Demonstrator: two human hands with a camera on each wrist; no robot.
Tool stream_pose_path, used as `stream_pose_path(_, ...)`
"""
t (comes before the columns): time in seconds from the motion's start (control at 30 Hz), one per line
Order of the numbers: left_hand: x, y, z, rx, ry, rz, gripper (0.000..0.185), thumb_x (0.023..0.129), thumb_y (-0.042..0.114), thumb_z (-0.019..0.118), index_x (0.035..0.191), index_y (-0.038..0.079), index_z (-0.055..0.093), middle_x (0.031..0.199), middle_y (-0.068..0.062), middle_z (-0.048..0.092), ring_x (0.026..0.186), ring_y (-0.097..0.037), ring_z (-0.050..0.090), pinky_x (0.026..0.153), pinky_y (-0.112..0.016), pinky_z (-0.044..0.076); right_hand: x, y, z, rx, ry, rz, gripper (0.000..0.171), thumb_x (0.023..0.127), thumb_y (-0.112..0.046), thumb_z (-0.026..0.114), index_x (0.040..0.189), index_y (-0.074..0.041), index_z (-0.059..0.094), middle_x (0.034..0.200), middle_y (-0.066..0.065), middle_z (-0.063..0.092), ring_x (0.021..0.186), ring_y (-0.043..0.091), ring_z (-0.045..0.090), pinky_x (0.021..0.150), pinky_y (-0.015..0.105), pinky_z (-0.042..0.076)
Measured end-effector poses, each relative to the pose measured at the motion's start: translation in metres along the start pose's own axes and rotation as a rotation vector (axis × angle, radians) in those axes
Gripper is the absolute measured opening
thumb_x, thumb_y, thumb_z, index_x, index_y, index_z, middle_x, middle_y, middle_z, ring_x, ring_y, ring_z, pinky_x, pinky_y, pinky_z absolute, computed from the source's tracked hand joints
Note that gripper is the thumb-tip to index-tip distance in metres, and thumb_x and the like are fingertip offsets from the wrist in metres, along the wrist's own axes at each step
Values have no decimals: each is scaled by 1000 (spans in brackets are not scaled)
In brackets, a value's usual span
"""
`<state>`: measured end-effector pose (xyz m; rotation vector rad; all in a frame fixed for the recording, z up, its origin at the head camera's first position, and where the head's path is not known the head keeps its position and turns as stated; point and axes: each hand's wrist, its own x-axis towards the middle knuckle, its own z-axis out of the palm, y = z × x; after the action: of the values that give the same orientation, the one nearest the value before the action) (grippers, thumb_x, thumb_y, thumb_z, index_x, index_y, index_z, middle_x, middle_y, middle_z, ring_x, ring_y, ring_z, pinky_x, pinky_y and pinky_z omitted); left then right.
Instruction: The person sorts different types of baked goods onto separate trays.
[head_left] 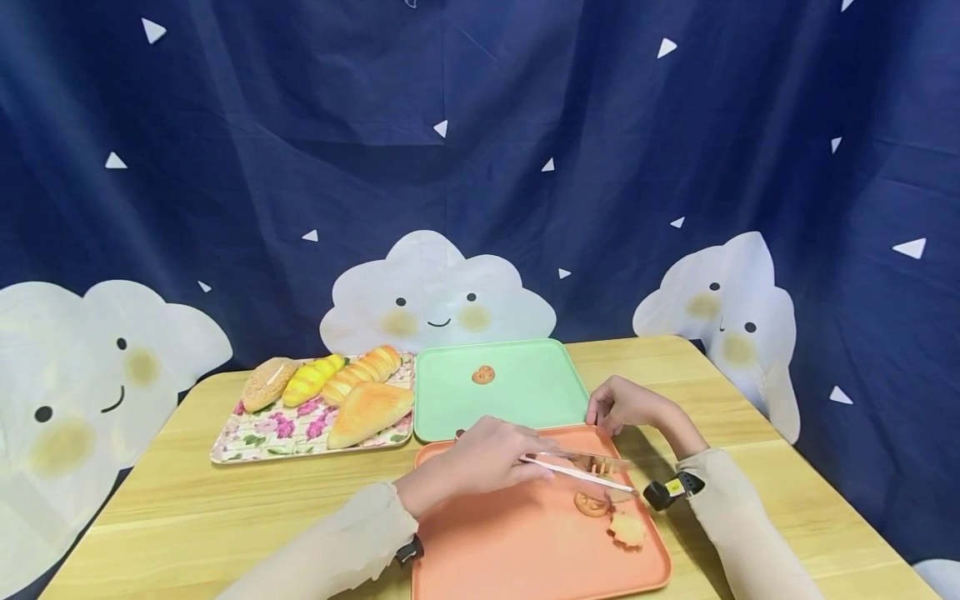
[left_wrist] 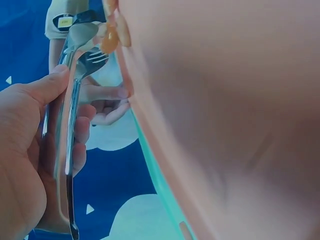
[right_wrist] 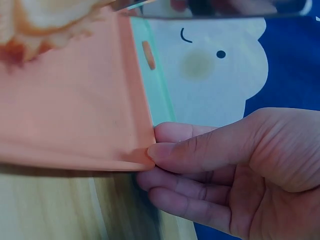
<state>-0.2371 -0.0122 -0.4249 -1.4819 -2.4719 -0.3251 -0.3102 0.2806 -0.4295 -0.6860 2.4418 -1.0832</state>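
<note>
A flowered tray (head_left: 247,442) is seen at the left of the tabletop (head_left: 172,500), with four bread loaves (head_left: 330,387) laid on it; just beside it a green tray (head_left: 525,400) is set, and one small cookie (head_left: 483,375) is lying on it; in front of the green tray an orange tray (head_left: 510,542) is placed, touching it. The left hand (head_left: 487,457) is held over the orange tray, and its fingers are curled round metal tongs (head_left: 581,467); the tongs are pointed to the right, and their tips are closed on a round cookie (head_left: 591,503) that is down on the orange tray; a flower-shaped cookie (head_left: 627,528) is lying just beside it, nearer the tray's front edge. The far right corner of the orange tray is pinched by the right hand (head_left: 626,406); in the right wrist view the thumb (right_wrist: 200,150) is pressed on the rim.
</note>
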Motion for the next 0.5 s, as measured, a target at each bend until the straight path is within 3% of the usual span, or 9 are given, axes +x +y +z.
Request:
stream_pose_path(0.33,-8,-6,-15,35,98,13,36,96,49,66,125,28,73,77,15,64,62,5,47,56,-13,31,1,3,0,0,-2,-15,19,72,22,61,86,12,70,67,22,67,57,13,55,54,30,50)
stream_pose_path(0.5,-15,-12,-23,62,169,26,32,94,47,69,119,27,74,70,14,57,56,4,41,52,-13,26,0,2,0,-2,-2,-19,18,73,20,63,84,10,71,64,11,65,57,11,54,54,29,49)
